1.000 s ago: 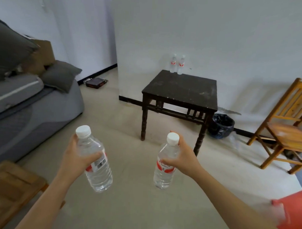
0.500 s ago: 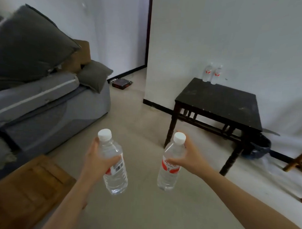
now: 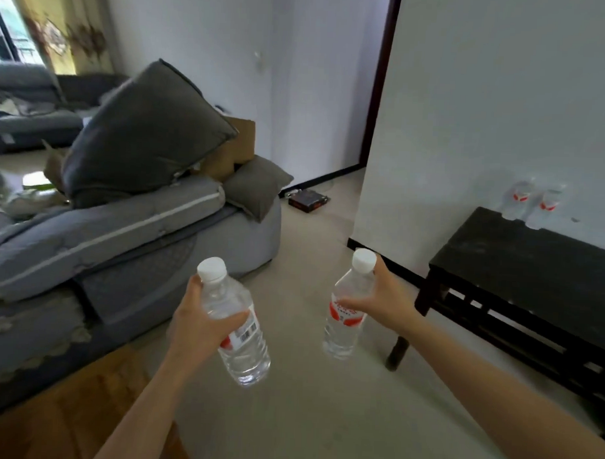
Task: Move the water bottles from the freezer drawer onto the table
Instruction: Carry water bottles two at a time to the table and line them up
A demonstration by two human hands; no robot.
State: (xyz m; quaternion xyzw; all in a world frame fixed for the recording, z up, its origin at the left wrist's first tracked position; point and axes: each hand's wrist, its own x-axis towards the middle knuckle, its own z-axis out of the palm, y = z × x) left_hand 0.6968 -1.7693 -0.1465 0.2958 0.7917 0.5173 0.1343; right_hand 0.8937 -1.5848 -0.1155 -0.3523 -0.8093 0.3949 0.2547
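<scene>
My left hand (image 3: 198, 323) grips a clear water bottle (image 3: 245, 351) with a white cap and red label, tilted with its cap toward the upper left. My right hand (image 3: 386, 301) grips a second clear bottle (image 3: 342, 320) near its shoulder, held almost upright. Both are carried in the air over the floor. The dark wooden table (image 3: 540, 258) stands at the right against the white wall. Two more water bottles (image 3: 531, 203) stand upright on its far edge by the wall, blurred. No freezer drawer is in view.
A grey sofa (image 3: 122, 243) with large cushions fills the left side. A brown wooden stool (image 3: 65, 413) sits at the lower left. A small dark box (image 3: 307, 199) lies on the floor by the doorway. Beige floor lies between sofa and table.
The view has swung left and moved closer, so the table now sits at the right edge and more sofa shows. Both hands still hold their bottles the same way.
</scene>
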